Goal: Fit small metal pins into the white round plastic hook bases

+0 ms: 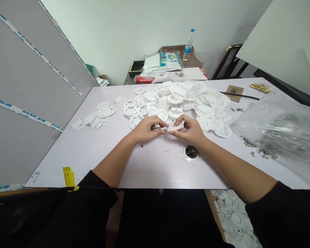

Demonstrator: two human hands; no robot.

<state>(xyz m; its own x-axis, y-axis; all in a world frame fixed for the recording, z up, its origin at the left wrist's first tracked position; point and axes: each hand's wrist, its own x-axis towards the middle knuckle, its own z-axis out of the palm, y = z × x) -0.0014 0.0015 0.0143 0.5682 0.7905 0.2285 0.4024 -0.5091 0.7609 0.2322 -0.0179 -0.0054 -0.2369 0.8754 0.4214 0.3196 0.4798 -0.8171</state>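
Observation:
Just above the table's middle, my right hand (192,130) pinches a white plastic part (178,126) between thumb and fingers, its edge tilted toward me. From the left, my left hand (147,131) meets it with closed fingertips. A thin dark piece (156,128) shows between the left thumb and fingers; its kind is too small to tell. Right behind both hands spreads a large heap of round white plastic parts (177,92), some with slots showing. A smaller group of the same parts (103,111) lies to the left.
A clear plastic bag (286,124) and small metal pieces (266,152) lie at the right. A round dark disc (191,152) sits in the tabletop near my right forearm. A partition (28,75) borders the left side; a water bottle (188,46) stands behind the table.

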